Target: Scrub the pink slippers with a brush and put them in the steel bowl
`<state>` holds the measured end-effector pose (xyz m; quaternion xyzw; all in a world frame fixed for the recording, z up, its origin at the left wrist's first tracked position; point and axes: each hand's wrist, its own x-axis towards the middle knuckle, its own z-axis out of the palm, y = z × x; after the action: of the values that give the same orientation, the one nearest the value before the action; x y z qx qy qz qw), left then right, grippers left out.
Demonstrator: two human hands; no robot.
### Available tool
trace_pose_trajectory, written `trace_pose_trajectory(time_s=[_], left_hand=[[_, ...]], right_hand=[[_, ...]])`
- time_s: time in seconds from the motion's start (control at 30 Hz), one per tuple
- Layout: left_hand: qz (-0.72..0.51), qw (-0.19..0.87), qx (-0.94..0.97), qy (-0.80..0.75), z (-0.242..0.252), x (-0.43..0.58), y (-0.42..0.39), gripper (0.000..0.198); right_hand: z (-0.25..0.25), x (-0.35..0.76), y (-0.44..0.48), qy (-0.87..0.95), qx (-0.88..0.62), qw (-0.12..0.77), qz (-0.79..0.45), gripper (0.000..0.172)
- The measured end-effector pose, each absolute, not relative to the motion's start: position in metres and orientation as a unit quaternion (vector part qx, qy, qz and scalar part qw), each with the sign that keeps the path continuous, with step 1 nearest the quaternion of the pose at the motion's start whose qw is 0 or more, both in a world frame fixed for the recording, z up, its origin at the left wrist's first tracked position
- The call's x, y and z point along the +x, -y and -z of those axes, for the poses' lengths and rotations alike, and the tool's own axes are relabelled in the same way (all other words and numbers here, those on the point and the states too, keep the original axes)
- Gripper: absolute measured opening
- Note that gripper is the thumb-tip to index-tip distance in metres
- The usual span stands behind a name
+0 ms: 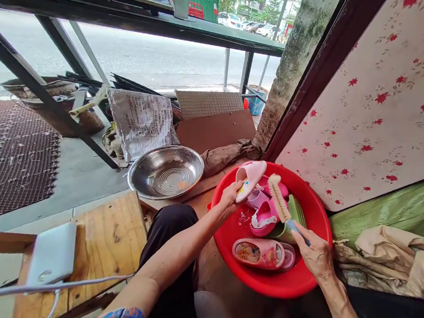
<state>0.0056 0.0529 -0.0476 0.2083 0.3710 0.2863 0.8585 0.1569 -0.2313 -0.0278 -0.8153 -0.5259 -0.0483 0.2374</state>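
Observation:
My left hand (pixel 231 197) grips a pale pink slipper (pixel 252 175) by its heel end, raised over the far left rim of a red basin (pixel 316 276). In my right hand (pixel 317 254) is a scrubbing brush (pixel 280 200) with a blue-grey handle and light bristles, held above the basin and apart from the slipper. Inside the basin lie a bright pink clog (pixel 265 217) with white suds on it, green footwear (pixel 297 212) partly behind the brush, and a pink slipper with a cartoon insole (pixel 257 253) near the front. Lilac footwear (pixel 256 198) shows partly beneath the raised slipper.
A shiny metal bowl (pixel 166 172) stands left of the basin. Nearer on the left, a wooden stool (pixel 109 234) carries a white power bank (pixel 53 253) with a cable. A flower-patterned panel (pixel 374 109) leans at the right, above crumpled cloth (pixel 393 256).

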Motion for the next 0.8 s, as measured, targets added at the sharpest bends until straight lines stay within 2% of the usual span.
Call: trace_pose_trajectory(time_s=[0.07, 0.2, 0.3, 0.43, 0.63, 0.73, 0.8], left_hand=[[-0.267, 0.855, 0.202, -0.396, 0.054, 0.009, -0.046, 0.022], [-0.219, 0.859, 0.229, -0.402, 0.065, 0.018, -0.03, 0.011], [-0.19, 0.873, 0.259, -0.367, 0.072, 0.02, -0.021, 0.01], [-0.183, 0.88, 0.308, -0.313, 0.078, 0.016, -0.022, 0.023], [-0.207, 0.855, 0.399, -0.257, 0.079, 0.005, -0.029, 0.053], [-0.2, 0.839, 0.451, -0.23, 0.074, 0.002, -0.026, 0.064], [-0.2, 0.829, 0.474, -0.221, 0.071, 0.003, -0.021, 0.065]], right_hand=[[0.03, 0.156, 0.24, 0.548, -0.784, 0.277, 0.087, 0.043], [0.034, 0.15, 0.232, 0.585, -0.777, 0.185, 0.142, 0.045], [0.031, 0.167, 0.22, 0.529, -0.822, 0.14, 0.157, 0.047], [0.027, 0.194, 0.222, 0.471, -0.856, 0.147, 0.159, 0.049], [0.034, 0.194, 0.247, 0.515, -0.821, 0.17, 0.176, 0.048], [0.04, 0.202, 0.253, 0.498, -0.834, 0.141, 0.191, 0.05], [0.042, 0.207, 0.252, 0.485, -0.842, 0.117, 0.204, 0.05]])
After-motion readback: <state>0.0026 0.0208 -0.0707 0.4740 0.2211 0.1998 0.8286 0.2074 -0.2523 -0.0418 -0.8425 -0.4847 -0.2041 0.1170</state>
